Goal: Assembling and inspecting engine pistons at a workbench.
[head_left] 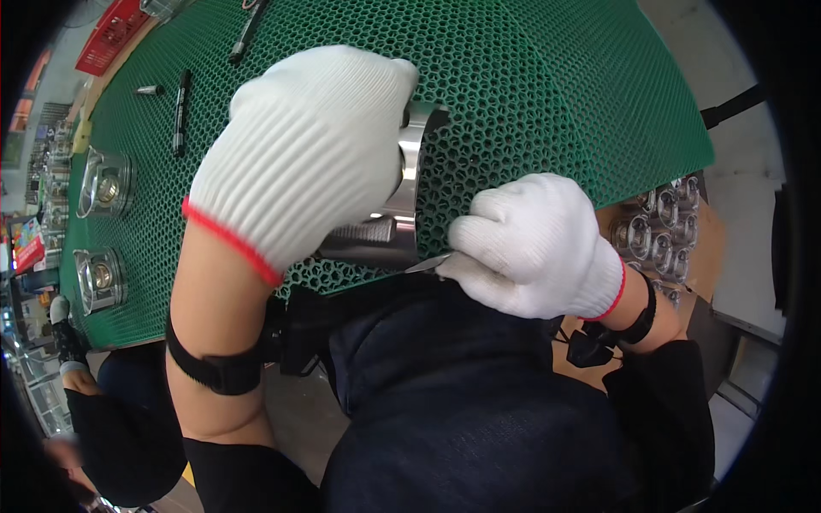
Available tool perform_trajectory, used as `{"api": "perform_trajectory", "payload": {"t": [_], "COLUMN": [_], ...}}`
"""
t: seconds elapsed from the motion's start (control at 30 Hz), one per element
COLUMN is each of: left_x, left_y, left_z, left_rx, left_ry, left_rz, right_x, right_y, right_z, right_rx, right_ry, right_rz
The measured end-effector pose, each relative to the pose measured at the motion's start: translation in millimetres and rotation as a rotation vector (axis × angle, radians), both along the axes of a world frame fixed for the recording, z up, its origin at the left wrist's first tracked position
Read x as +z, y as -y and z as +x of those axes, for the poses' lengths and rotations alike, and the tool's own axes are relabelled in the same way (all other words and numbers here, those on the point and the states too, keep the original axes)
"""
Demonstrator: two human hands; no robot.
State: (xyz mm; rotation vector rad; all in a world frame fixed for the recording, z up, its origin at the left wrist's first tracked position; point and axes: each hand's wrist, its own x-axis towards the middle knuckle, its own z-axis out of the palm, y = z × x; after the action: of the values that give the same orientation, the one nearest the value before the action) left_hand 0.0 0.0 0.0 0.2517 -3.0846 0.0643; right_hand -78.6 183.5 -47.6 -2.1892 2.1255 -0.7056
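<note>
My left hand (316,141), in a white knit glove with a red cuff, lies over a shiny metal piston (406,231) and grips it on the green mat. Its fingers are mostly hidden behind the back of the glove. The piston lies on its side, its curved edge towards my right hand. My right hand (534,244), gloved alike, is closed in a fist around a small pointed blade (428,264). The handle is hidden in the glove. The tip of the blade is close to the lower edge of the piston; I cannot tell whether they touch.
A green honeycomb mat (547,94) covers the table. Two pistons (107,184) stand at its left edge; marker pens (181,111) lie further back. At right, several pistons (658,239) sit by cardboard. A red box (111,38) is far left. Another person's gloved hand (60,309) shows lower left.
</note>
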Motion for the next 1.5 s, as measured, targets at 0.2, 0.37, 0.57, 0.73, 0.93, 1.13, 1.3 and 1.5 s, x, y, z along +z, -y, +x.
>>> {"api": "perform_trajectory", "payload": {"t": [0.2,0.37,0.57,0.73,0.93,1.13,1.3,1.5], "left_x": [3,-33,-99,-99,-93,-24,-13,-14], "left_y": [-5,38,-22,22,53,50,-28,-28], "left_z": [16,92,142,150,149,73,56,46], "left_rx": [-0.029,0.036,0.249,0.352,0.351,0.006,-0.144,-0.061], "left_ry": [-0.012,-0.550,-1.037,-0.799,-0.642,-0.362,-0.313,-0.288], "left_rz": [0.111,0.508,1.054,1.023,0.910,0.472,-0.016,-0.044], "right_x": [19,10,-6,-2,-6,1,15,1], "right_y": [-3,-23,-25,0,-36,-14,-11,12], "right_z": [8,4,1,12,6,0,-6,-8], "right_rx": [0.068,-0.015,-0.049,0.119,-0.205,-0.260,-0.306,-0.321], "right_ry": [-0.078,0.327,0.704,1.010,1.437,1.554,1.267,1.214], "right_rz": [0.355,0.205,0.328,0.447,0.545,0.379,0.438,0.255]}}
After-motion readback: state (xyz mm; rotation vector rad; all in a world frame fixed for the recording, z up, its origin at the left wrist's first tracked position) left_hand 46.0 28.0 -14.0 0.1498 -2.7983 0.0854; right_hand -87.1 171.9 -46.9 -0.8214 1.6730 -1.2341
